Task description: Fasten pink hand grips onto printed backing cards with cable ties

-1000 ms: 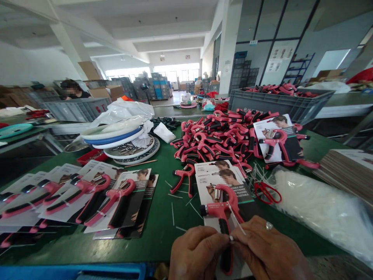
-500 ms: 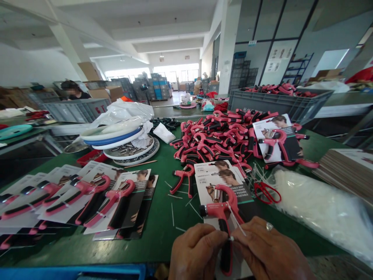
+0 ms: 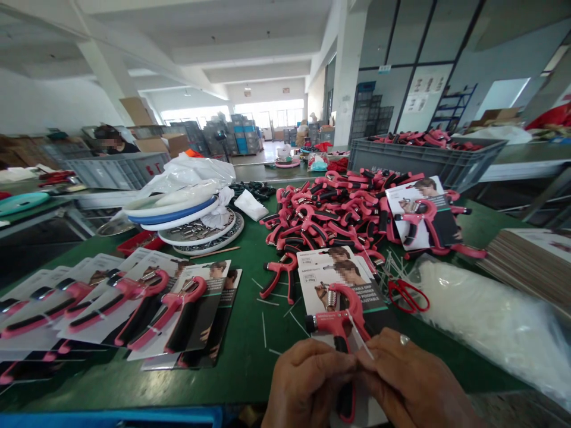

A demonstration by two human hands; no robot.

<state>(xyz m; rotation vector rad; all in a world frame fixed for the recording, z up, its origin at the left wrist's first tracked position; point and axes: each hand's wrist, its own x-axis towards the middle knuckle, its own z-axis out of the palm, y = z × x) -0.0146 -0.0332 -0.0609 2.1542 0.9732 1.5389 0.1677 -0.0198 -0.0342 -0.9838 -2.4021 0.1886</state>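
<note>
Your left hand (image 3: 303, 377) and right hand (image 3: 410, 374) pinch a thin, smooth white plastic tie (image 3: 359, 336), fingers closed, over the pink-and-black, coil-sprung hand grip (image 3: 339, 323) on its flat printed card (image 3: 311, 292), near side of the worktop (image 3: 243, 380). Your fingertips now meet, hiding the tie's white nub visible earlier.

The near hand grip (image 3: 332, 321) is pink and black. The table (image 3: 250, 371) is green, the far-right crate (image 3: 414, 163) grey.
</note>
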